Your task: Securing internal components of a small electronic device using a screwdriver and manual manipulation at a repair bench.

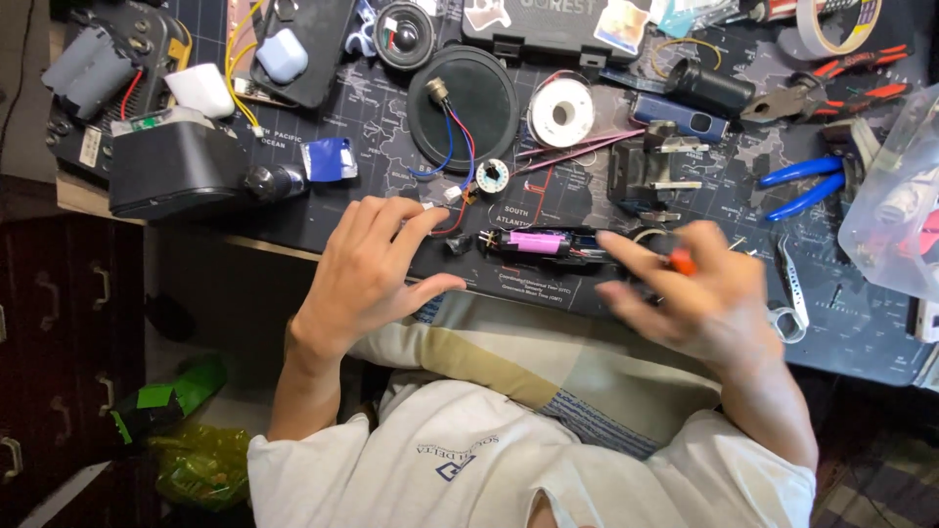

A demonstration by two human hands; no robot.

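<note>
An opened black device [544, 244] with a pink battery cell inside lies on the dark desk mat [391, 127] near the front edge. My left hand [377, 269] rests open just left of it, fingers spread, fingertips close to small red and black wires and a white connector [452, 195]. My right hand [690, 293] is blurred and curls around a small tool with an orange and black handle [677, 260], right beside the device's right end.
A black round speaker [463, 95] with red and blue wires, a solder spool [561, 111], blue-handled pliers [808, 186], red-handled cutters [831, 88], a black box [176, 166], a clear plastic bag [895, 210] and tweezers [792, 288] crowd the mat. Dark drawers [59, 342] stand at left.
</note>
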